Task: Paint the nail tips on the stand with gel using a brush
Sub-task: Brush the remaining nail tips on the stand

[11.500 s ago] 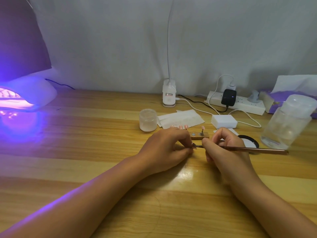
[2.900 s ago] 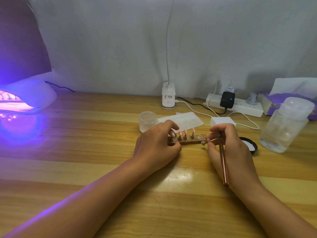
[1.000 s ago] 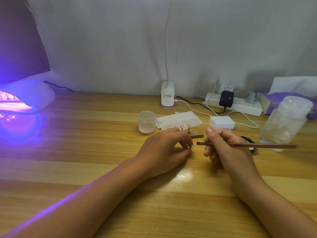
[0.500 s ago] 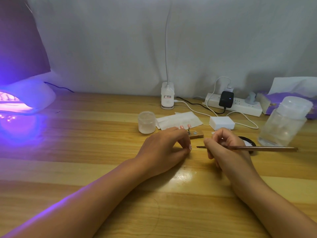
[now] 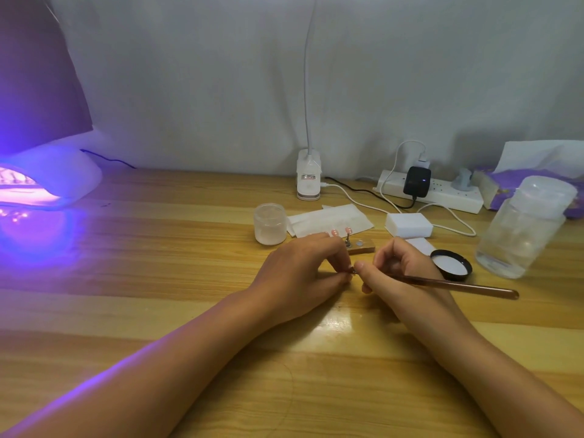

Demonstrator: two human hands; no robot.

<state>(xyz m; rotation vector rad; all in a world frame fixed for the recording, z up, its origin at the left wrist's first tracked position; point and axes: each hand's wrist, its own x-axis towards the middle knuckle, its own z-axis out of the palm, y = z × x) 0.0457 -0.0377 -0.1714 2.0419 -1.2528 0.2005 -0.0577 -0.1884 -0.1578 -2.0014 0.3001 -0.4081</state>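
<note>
Near frame centre, the left hand (image 5: pixel 300 273) is curling its fingers in a pinch on something tiny at the fingertips, probably a single nail tip on its peg, too small to confirm. Right hand (image 5: pixel 398 273) is pinching the brush (image 5: pixel 442 283) close to the bristle end, with the coppery handle trailing toward the right of the frame. Brush tip is meeting the left fingertips, so gel is likely going on now.

Just above the hands, the stand (image 5: pixel 360 247) is lying on the table (image 5: pixel 158 263), its left part hidden behind the left hand. Two pink nail tips (image 5: pixel 341 231) are showing over the knuckles, and one round empty socket is showing at the stand's right end.

Handling guess:
- nail tips: featherweight, thin stiff plastic, slick once gel is wet. Take hold by the peg below, never the painted face.
- stand: small, light, slides easily; needs a finger steadying it.
- brush: light, rigid; gripping low near the ferrule is giving control.

Right of the hands a black lid (image 5: pixel 451 265) is lying upturned, a frosted jar (image 5: pixel 270 223) is standing upper left of the stand, and a lit UV lamp (image 5: pixel 44 181) is glowing at far left.
</note>
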